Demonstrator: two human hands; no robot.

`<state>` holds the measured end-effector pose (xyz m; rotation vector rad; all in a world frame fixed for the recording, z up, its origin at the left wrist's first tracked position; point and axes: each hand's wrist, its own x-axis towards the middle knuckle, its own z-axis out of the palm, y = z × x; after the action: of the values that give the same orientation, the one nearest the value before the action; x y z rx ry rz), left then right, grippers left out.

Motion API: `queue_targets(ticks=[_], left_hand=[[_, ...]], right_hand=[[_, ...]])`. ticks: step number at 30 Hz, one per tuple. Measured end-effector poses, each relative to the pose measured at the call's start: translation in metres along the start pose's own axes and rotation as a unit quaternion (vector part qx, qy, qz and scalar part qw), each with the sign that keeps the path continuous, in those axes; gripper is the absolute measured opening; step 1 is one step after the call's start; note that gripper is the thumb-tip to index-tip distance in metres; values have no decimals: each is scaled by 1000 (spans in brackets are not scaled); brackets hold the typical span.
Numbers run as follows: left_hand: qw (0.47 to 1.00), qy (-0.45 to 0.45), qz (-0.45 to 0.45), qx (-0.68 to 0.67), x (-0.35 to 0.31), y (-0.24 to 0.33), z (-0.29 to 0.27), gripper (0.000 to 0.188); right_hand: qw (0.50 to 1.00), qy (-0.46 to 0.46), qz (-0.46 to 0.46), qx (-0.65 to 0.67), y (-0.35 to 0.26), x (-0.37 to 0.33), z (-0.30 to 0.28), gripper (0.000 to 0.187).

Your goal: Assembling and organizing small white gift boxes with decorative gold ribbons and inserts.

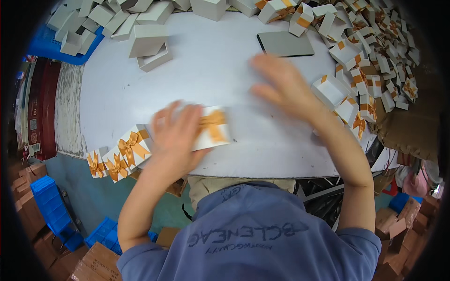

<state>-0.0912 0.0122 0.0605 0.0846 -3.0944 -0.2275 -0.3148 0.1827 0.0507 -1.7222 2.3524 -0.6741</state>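
Observation:
A white gift box with a gold ribbon bow point(213, 129) lies on the white table in front of me. My left hand point(176, 131) grips it from its left side, thumb along the near edge and fingers over the top, slightly blurred. Right of the box and farther back, my right hand point(281, 84) is smeared by motion above the table, with thumb and fingers apart and nothing visible in it. Just beyond its fingertips lies a flat grey rectangular pad point(286, 43). Left of my left hand, several bow-tied gift boxes point(133, 145) stand in a row along the near edge.
An open white box with its lid askew point(149, 42) sits at the far left. Plain white boxes pile up behind it, some in a blue crate point(61, 49). Many ribboned box parts point(361, 65) heap along the right side. Cartons point(96, 262) stand on the floor.

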Motion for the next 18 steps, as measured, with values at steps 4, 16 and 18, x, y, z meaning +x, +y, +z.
queue_targets(ticks=[4, 16, 18], left_hand=[[942, 118, -139, -282, 11, -41, -47, 83], [931, 282, -45, -229, 89, -81, -19, 35], [936, 254, 73, -230, 72, -35, -7, 41]], right_hand=[[984, 62, 129, -106, 61, 6, -12, 45], [987, 117, 108, 38, 42, -3, -14, 33], [955, 245, 86, 142, 27, -12, -18, 33]])
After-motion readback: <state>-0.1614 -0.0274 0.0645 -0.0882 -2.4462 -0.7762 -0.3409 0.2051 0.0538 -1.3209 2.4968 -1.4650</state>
